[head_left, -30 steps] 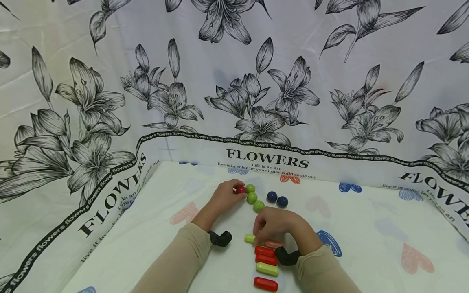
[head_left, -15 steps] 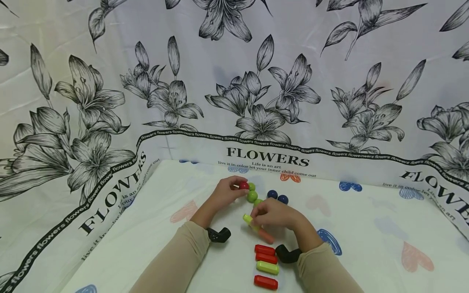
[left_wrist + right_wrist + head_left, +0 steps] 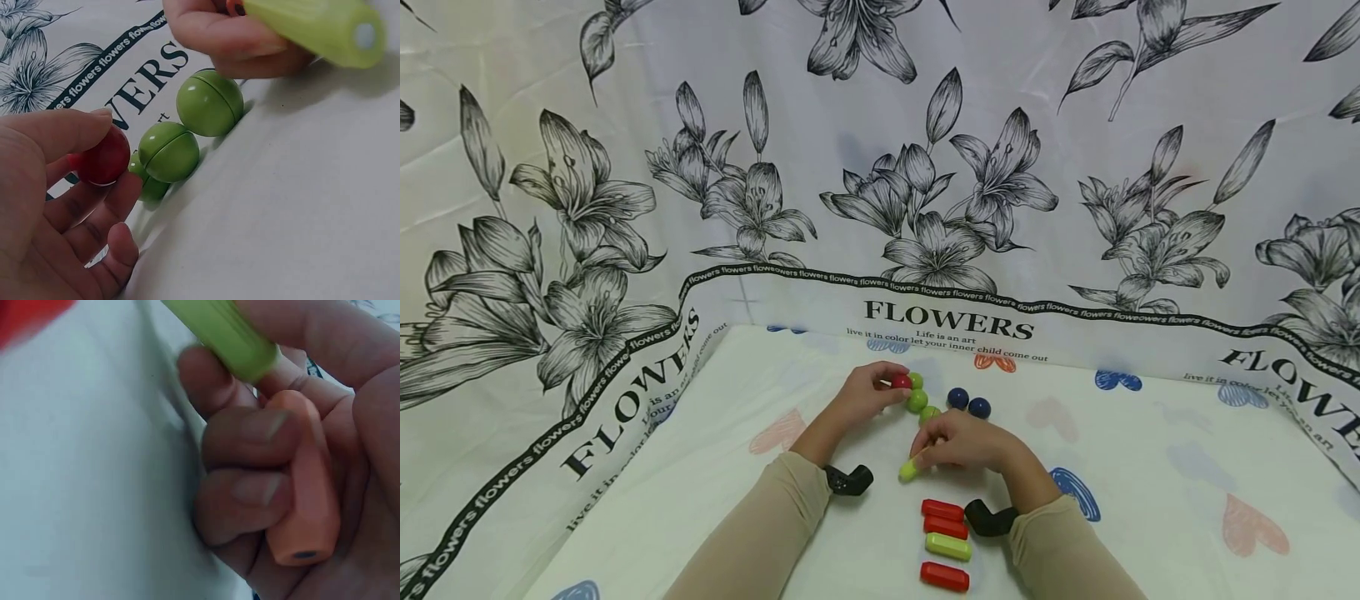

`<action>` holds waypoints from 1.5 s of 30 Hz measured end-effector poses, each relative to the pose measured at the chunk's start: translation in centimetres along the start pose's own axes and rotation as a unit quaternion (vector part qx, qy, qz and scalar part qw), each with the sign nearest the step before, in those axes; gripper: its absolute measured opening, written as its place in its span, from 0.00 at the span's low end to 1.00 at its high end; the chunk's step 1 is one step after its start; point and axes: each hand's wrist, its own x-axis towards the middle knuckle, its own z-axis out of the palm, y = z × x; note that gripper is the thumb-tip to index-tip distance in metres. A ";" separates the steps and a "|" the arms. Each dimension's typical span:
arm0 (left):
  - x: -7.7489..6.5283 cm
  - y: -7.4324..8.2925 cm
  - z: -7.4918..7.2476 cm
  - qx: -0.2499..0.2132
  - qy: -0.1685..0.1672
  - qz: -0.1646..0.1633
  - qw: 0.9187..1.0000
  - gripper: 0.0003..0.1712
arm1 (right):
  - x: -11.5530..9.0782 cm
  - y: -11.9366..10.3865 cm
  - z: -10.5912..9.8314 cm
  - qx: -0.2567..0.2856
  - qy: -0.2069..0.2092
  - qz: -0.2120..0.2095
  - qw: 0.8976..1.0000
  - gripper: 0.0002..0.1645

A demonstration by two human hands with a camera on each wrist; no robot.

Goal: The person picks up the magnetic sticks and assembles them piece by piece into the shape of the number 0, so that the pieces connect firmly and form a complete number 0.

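Note:
In the left wrist view, my left hand (image 3: 69, 206) pinches a shiny red ball (image 3: 107, 157) between thumb and fingers. Right beside it stand several green balls with seams (image 3: 169, 151), in a row on the cloth. My right hand (image 3: 966, 442) holds two short faceted sticks that look like mini highlighters. The yellow-green one (image 3: 228, 337) sits between thumb and forefinger, pointing out to the left. Under the curled other fingers lies the orange one (image 3: 309, 494), a dark spot on its end, against the palm. Both hands hover close to the green balls.
Two dark blue balls (image 3: 967, 403) lie just behind my right hand. Nearer to me, red sticks (image 3: 944, 577) and another yellow-green stick (image 3: 948, 547) lie in a column. A flower-printed curtain (image 3: 925, 208) rises behind the heart-patterned white cloth (image 3: 1150, 467).
My right hand has lifted the yellow-green and orange sticks away from the column, toward the green balls, and the orange one has gone into its palm. My left hand shifted slightly right with the red ball.

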 end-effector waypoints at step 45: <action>0.0 0.1 -0.1 -0.061 -0.036 -0.001 0.997 0.23 | -0.6 -0.3 -2.2 0.114 0.182 0.010 0.977 0.17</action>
